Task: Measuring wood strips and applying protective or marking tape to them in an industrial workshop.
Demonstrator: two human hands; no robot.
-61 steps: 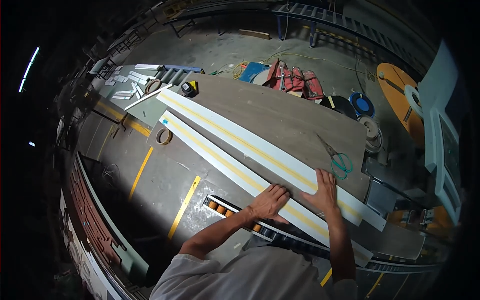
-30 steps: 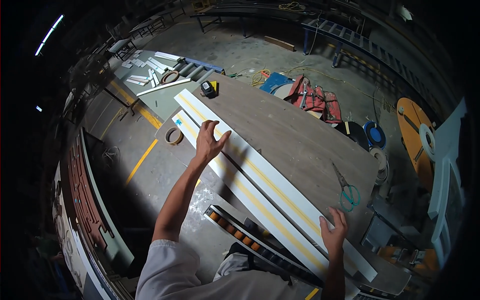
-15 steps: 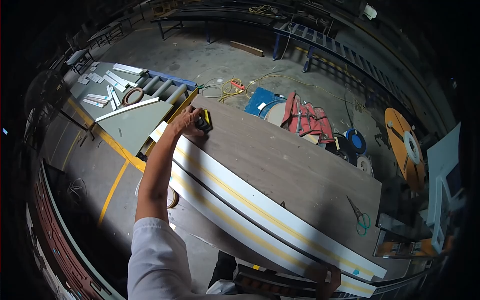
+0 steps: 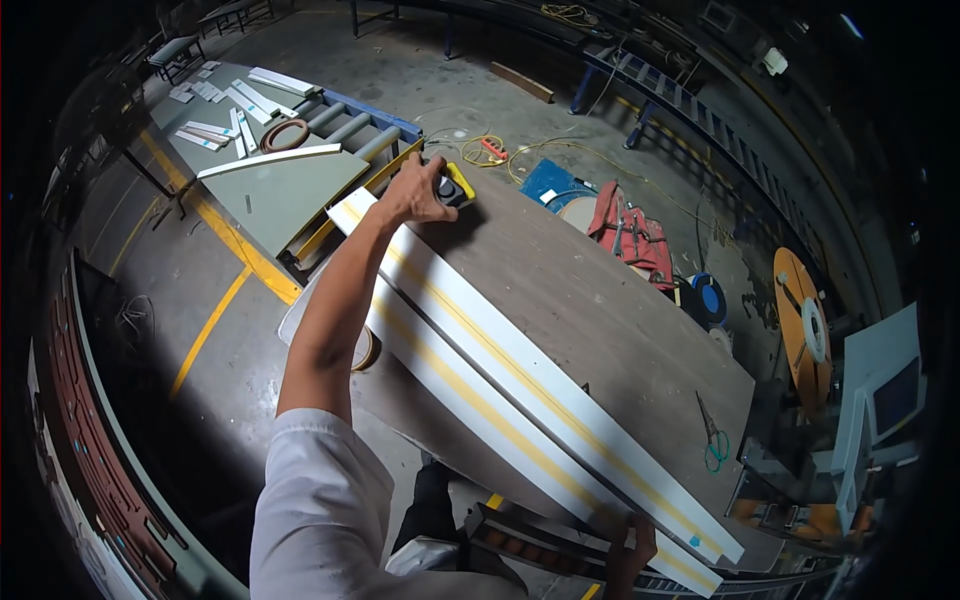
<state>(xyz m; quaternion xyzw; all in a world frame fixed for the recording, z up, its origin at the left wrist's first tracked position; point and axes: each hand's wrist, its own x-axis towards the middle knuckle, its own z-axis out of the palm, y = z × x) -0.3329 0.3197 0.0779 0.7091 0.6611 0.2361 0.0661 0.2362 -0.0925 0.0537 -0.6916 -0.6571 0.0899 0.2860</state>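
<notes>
My left hand [image 4: 415,192] is closed around a yellow-and-black hand tool [image 4: 457,186] at the far left end of the brown tabletop [image 4: 600,320]. Its exact kind does not show. Two long white strips with yellow lines, a far strip [image 4: 525,372] and a near strip [image 4: 480,402], lie side by side along the table's near side. At the right end of the near strip, my right hand [image 4: 628,553] curls over its edge, dark in shadow. Green-handled scissors [image 4: 715,445] rest near the table's right end.
Behind the table lie a red tool bag [image 4: 635,240], a blue reel [image 4: 708,298] and a yellow cable [image 4: 480,150]. A roller conveyor [image 4: 350,125] with a grey board [image 4: 285,195] and white pieces stands at left. A tape roll [image 4: 365,350] sits beside my left forearm.
The view has shifted, so the table sits differently in it. My left hand still grips the tool, now turned with more of its yellow side showing. My right hand stays at the near strip.
</notes>
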